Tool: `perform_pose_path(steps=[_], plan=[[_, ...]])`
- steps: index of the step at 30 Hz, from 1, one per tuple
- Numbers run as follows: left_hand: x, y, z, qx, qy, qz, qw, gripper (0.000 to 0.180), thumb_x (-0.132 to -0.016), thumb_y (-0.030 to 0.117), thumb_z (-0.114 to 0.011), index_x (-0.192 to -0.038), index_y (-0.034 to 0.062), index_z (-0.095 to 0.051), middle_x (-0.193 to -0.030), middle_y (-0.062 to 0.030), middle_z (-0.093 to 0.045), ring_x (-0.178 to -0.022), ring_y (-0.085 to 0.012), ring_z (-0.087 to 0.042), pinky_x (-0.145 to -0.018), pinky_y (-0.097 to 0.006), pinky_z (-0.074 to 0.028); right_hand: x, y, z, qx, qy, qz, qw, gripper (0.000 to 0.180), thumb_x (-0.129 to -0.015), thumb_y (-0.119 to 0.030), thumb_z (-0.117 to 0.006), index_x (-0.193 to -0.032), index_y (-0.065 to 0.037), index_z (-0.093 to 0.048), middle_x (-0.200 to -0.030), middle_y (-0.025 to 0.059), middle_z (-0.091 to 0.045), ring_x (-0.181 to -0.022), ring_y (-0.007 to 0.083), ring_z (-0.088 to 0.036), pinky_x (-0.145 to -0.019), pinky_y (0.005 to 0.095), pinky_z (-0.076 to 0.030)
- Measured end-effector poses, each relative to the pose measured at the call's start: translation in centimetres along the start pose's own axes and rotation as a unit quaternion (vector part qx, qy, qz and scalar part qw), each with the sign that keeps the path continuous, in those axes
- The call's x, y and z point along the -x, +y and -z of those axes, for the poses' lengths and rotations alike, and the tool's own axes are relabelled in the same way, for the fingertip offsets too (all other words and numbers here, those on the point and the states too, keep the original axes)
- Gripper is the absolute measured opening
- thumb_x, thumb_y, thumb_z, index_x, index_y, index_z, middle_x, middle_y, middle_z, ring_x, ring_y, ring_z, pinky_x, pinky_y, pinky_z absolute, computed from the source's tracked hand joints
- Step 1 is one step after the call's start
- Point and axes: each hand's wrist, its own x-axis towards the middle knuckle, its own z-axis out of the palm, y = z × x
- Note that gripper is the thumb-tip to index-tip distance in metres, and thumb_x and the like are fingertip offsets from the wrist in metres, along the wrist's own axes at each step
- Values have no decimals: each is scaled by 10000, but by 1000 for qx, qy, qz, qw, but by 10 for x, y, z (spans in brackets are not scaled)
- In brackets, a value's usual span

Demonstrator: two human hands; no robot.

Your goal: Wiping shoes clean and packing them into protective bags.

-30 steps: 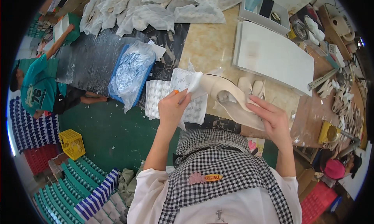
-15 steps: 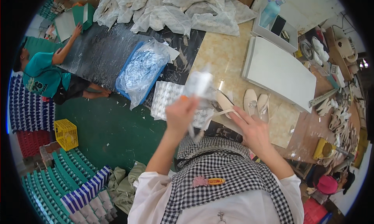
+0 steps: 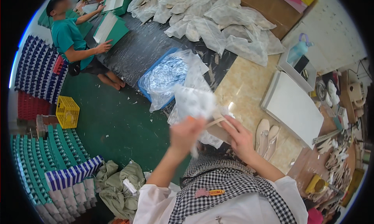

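Note:
In my closed left hand (image 3: 186, 136), blurred by motion, is a white crumpled wrap (image 3: 194, 101), with a small orange spot at the fingertips. My right hand (image 3: 240, 140) grips a beige shoe (image 3: 218, 131) by its side, and its pale strap lies near the fingers. The wrap hangs just beyond the shoe, partly over printed tissue sheets (image 3: 194, 82); whether it touches the shoe is unclear. To the right of my right hand, two beige flat shoes (image 3: 262, 132) lie side by side on the marbled tabletop (image 3: 243, 85).
A blue tray (image 3: 141, 85) holds a clear bag of silvery packets. Bagged items (image 3: 218, 23) are heaped along the back. At right sit a white board-like box (image 3: 292, 107) and an open white box (image 3: 286, 64) with a bottle and phone. A co-worker (image 3: 72, 39) handles green boxes (image 3: 111, 29).
My view has shifted, so the table sits lower and farther right. The wrap and my left hand have come nearer the shoe. The co-worker now stands more upright with hands on two green boxes.

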Motion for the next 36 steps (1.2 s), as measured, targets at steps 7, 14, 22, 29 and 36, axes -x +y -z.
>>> perform_pose_path(steps=[7,14,22,29,36], plan=[[33,38,-48,93,-87,-60,990,198,-763,148,-761,-956,109,-737,-612,-33,-538,-480,-156,-539,-446,-296,-432,-21,52,-43,-749,51,-411,517,221,-946,-91,-491,-1097,17,-613,-1136,108,-642,-921,166,-651,-808,303,-538],[-33,-26,64,154,166,262,938,127,-820,-9,-655,-709,-63,-624,-645,51,-543,-615,-24,-444,-529,-216,-367,-277,-10,-39,-460,69,-12,885,529,-958,-229,-565,-1412,-9,-405,-1358,124,-513,-1204,131,-495,-976,281,-428],[-30,-14,-16,146,84,241,956,153,-868,18,-626,-736,-58,-606,-685,56,-497,-660,-20,-402,-547,-208,-325,-95,16,-34,-441,-168,-166,866,153,-849,-92,-690,-959,13,-700,-830,58,-705,-782,118,-666,-708,237,-527],[-19,-35,-52,137,-25,130,982,125,-876,37,-654,-839,-83,-653,-614,51,-432,-586,-28,-344,-516,-221,-270,147,193,74,44,124,-375,918,424,-841,-201,-691,-1183,34,-604,-1118,184,-662,-1078,292,-621,-932,354,-479],[-18,-9,-102,70,-101,102,987,142,-845,91,-702,-892,-43,-701,-571,-16,-460,-538,-69,-398,-492,-261,-304,309,266,29,294,2,-373,880,429,-845,-176,-623,-1231,-14,-527,-1181,243,-596,-1212,430,-471,-1035,496,-369]])
